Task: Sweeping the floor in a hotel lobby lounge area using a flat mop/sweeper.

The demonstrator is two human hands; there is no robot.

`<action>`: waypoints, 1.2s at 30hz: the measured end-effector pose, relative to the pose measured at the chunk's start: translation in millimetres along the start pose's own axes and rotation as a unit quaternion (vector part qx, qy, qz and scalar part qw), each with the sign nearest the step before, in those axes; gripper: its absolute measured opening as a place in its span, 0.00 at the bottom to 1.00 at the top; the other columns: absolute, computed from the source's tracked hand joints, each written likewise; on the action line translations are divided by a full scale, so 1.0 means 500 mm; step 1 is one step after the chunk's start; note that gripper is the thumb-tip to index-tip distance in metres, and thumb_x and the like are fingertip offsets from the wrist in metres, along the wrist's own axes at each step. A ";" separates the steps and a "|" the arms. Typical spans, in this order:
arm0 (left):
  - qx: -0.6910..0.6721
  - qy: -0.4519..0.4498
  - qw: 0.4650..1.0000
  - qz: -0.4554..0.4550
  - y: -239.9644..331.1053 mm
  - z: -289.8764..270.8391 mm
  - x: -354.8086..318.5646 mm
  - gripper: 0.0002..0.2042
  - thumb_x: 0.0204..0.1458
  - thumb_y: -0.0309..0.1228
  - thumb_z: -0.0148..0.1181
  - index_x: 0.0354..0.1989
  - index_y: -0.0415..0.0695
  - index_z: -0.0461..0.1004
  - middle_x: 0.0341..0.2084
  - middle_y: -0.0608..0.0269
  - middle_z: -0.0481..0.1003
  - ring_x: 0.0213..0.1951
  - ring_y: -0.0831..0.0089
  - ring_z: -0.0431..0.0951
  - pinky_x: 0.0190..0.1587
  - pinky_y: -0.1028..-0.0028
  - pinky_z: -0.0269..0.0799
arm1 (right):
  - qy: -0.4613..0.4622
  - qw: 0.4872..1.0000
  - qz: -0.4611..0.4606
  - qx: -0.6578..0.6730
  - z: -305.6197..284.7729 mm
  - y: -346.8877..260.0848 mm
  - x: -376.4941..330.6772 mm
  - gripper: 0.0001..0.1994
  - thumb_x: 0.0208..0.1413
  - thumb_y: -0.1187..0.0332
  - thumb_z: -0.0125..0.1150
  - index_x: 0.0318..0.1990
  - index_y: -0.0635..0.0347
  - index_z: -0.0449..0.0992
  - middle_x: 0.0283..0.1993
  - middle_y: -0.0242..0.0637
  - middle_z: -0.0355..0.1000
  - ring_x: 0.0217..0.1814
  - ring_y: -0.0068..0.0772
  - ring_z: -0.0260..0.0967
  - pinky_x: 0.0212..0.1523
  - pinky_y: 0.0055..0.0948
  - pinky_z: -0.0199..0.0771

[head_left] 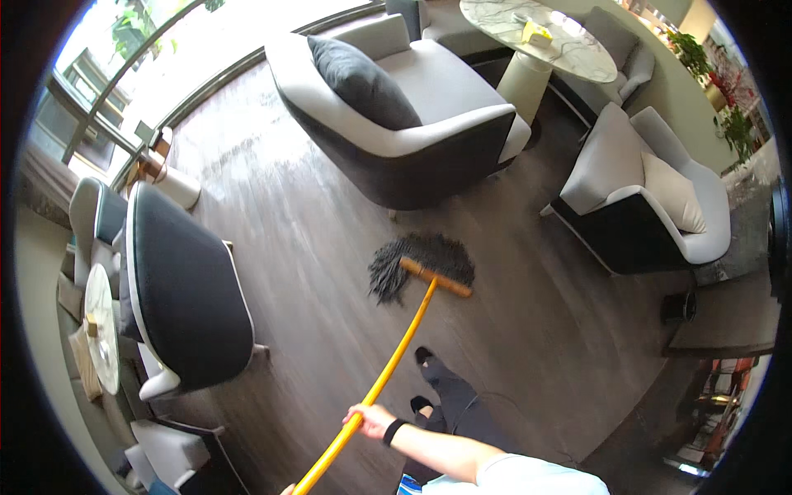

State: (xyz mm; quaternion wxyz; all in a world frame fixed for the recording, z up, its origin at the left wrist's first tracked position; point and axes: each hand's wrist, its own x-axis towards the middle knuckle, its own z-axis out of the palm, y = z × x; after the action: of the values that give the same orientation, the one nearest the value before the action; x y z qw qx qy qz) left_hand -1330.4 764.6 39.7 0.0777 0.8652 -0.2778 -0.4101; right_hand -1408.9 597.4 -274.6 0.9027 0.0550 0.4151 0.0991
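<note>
Nearest of all, a sliver of the left hand [288, 490] peeks in beside the yellow pole [381, 382], and I can't tell how its fingers sit; the right hand [373, 420], black band [394, 431] at the wrist, is wrapped around that smooth pole, on the near side of the mop head [437, 249]. Two dark shoes [422, 355] stand nearer than the mop head, and there it is: a shaggy fan of grey strands under a wooden crossbar [450, 284], spread on the streaky grey-brown floor [318, 272]. Left of the mop head, a rounded, dark-backed armchair [186, 289]; right of it, an angular pale-and-black chair [615, 235] with a cream cushion [670, 194]; beyond it, a bigger two-tone armchair [371, 161] with a charcoal pillow [360, 81]. Farthest past the mop head, a veined marble-look table [577, 62] on a tapering pedestal [524, 87], and, far to its left, bright glass [247, 37].
</note>
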 end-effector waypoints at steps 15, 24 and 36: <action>-0.135 0.008 0.991 0.018 0.212 0.585 0.510 0.14 0.44 0.38 0.51 0.36 0.43 0.63 0.19 0.48 0.70 0.24 0.51 0.71 0.26 0.60 0.67 | 0.293 0.892 -0.228 -0.256 -0.356 -0.633 0.062 0.08 0.48 0.69 0.43 0.22 0.63 0.62 0.16 0.36 0.61 0.15 0.33 0.61 0.19 0.33 0.67; -0.265 -0.049 0.937 -0.222 0.064 0.747 0.388 0.13 0.47 0.41 0.46 0.35 0.46 0.66 0.22 0.49 0.70 0.28 0.52 0.70 0.28 0.64 0.64 | 0.158 0.896 -0.157 -0.384 -0.406 -0.425 0.150 0.05 0.46 0.76 0.44 0.22 0.67 0.61 0.16 0.37 0.63 0.15 0.32 0.65 0.17 0.31 0.69; -0.359 -0.078 0.908 -0.199 0.216 1.019 0.866 0.12 0.46 0.34 0.49 0.33 0.40 0.59 0.26 0.44 0.69 0.33 0.48 0.69 0.33 0.59 0.64 | 0.114 0.779 -0.165 -0.594 -0.488 -0.832 0.412 0.03 0.47 0.74 0.44 0.26 0.61 0.57 0.15 0.35 0.61 0.14 0.29 0.63 0.16 0.29 0.67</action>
State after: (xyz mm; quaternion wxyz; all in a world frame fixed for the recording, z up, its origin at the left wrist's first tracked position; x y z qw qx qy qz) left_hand -1538.5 486.5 -541.9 0.2783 0.7812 0.0611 -0.5555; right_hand -1408.0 242.6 -660.9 0.7053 -0.5731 0.3762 0.1807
